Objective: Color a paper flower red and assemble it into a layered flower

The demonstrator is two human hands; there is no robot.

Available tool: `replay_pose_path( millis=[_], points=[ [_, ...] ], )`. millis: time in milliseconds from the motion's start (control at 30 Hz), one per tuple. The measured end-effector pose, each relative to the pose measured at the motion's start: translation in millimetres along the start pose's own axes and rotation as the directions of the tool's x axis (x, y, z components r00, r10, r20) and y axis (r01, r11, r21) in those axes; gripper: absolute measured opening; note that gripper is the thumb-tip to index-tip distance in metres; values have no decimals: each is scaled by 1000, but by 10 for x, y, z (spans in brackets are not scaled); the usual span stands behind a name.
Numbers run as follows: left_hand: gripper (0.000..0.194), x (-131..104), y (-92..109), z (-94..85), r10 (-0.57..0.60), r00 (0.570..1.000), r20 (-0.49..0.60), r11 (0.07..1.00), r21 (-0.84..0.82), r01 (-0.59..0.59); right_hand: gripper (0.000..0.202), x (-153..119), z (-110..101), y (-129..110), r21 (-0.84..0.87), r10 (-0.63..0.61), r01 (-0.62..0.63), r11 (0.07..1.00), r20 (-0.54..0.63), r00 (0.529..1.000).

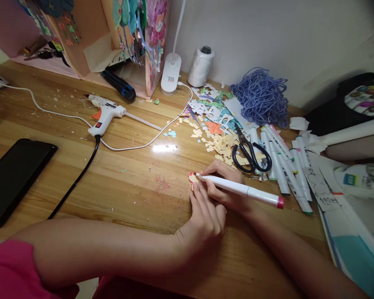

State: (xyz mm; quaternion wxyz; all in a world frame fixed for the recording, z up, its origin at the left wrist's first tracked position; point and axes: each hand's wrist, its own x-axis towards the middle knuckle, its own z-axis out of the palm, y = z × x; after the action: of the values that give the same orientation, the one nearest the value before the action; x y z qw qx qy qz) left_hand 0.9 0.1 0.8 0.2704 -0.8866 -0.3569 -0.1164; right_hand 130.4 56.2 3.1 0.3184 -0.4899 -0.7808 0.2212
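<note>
A small pale paper cutout (192, 177) with a red-coloured rim lies on the wooden table. My left hand (207, 214) reaches in from the left, its fingertips pressed together on the cutout's lower edge and holding it down. Part of the cutout is hidden under those fingers. In my right hand (226, 182) is a white marker (243, 190) with a red end cap, slanting down to the left. Its tip meets the cutout's upper right edge. Close behind my right hand lie black-handled scissors (251, 155) on paper scraps (222, 145).
White markers (285, 166) are heaped at right, beside a purple cord bundle (262, 97). A glue gun (104, 114) with a black cable lies at left, near a dark phone (18, 178). Behind stand a lamp base (171, 74), a thread spool (201, 66) and a decorated box (156, 50).
</note>
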Motion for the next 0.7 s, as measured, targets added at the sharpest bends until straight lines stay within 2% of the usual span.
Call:
replay_pose_path(
  millis=[200,333,700],
  points=[
    [36,1,6,-2,3,1000,-9,1000,3,-3,8,2,4,-5,-4,2,-2,1000,0,1000],
    [35,-2,-1,-14,17,1000,24,1000,-2,-17,9,4,5,-15,-7,-32,32,999,-18,999],
    [36,-6,6,-18,15,1000,26,1000,7,-16,6,-12,-2,19,4,-7,7,1000,2,1000]
  ],
)
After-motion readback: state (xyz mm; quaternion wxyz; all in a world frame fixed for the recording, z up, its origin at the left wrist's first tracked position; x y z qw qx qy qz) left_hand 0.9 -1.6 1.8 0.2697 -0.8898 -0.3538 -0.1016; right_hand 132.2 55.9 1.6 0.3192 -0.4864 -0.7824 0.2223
